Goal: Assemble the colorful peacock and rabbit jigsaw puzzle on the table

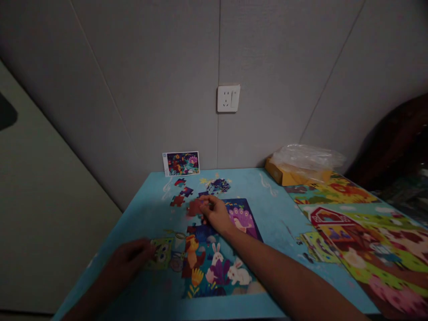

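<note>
A partly assembled jigsaw puzzle (222,267) lies on the table, showing white rabbits, a brown animal and a purple peacock. My right hand (214,214) reaches over its upper left part. Its fingers pinch a reddish-brown puzzle piece (195,207), slightly blurred, just above the puzzle's edge. My left hand (133,254) rests low at the left, beside a yellow cartoon face (162,254) printed on the tabletop. Its fingers are loosely stretched, with a gap by the thumb, and nothing shows in them. Loose puzzle pieces (178,200) lie beyond, left of my right hand.
Against the wall leans a small reference picture card (183,163). A cluster of dark blue pieces (219,185) lies near the back. On the right are a yellow box (290,176) with clear plastic (306,156) and a finished farm puzzle (371,240). A wall socket (228,98) sits above.
</note>
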### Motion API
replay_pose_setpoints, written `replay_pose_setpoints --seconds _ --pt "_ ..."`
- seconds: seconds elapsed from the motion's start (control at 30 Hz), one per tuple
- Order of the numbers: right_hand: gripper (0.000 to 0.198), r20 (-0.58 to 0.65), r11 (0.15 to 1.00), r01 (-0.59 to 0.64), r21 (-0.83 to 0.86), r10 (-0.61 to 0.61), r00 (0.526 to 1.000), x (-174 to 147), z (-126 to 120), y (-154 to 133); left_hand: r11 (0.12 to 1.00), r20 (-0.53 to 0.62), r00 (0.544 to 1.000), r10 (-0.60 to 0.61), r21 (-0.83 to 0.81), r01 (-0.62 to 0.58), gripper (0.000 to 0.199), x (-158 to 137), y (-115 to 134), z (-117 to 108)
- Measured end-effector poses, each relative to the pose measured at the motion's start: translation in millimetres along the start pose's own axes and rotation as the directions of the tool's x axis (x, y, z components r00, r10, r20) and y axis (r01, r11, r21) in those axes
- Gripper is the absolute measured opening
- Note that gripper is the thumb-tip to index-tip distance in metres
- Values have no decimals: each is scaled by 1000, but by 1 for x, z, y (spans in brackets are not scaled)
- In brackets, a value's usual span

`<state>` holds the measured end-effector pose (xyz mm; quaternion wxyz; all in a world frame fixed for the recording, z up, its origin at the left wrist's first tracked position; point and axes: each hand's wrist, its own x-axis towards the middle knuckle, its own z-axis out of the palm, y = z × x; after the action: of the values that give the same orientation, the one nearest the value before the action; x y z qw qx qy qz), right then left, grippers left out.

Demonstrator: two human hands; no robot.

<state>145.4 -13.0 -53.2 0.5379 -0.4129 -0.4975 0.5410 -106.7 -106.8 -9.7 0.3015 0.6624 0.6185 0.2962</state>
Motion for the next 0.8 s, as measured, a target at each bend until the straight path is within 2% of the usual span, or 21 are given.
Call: replay_pose_setpoints --seconds 0.07,0.13,0.2,0.27,0.3,0.37,0.43,0.5,0.57,0.67,0.8 --pt "36 -17 998 -51 40 52 999 7 -4 0 998 -82 995 58 -22 -60 45 46 10 22" --pt "43 -30 994 -89 65 91 995 12 -9 0 987 -272 953 133 -49 -151 37 89 21 46" --pt "50 -24 994 -91 66 92 995 15 -13 1 969 -415 900 130 -139 -204 34 123 27 66" --pt "51 1 996 -70 51 70 998 14 -15 3 953 -492 864 111 -194 -233 31 143 26 77" --pt "50 20 997 -66 39 65 998 13 -16 4 945 -487 862 141 -192 -264 31 148 24 79" --pt "47 55 998 -66 16 65 996 10 -16 4 924 -328 892 312 -114 -365 31 149 19 79" --pt "43 65 998 -65 -8 66 996 8 -15 1 890 -178 889 421 -108 -443 24 145 18 75" --pt "39 59 997 -64 -30 66 996 6 -14 -2 852 -26 860 509 -129 -508 18 141 19 71" --pt "37 60 997 -60 -42 63 996 6 -12 -3 827 71 830 554 -163 -538 21 139 19 69" --pt "36 82 998 -36 -50 40 996 6 -10 -3 810 89 814 574 -213 -547 24 138 17 70" --pt "37 106 996 -4 -90 13 994 5 -10 -1 790 95 792 603 -206 -577 14 133 16 74"
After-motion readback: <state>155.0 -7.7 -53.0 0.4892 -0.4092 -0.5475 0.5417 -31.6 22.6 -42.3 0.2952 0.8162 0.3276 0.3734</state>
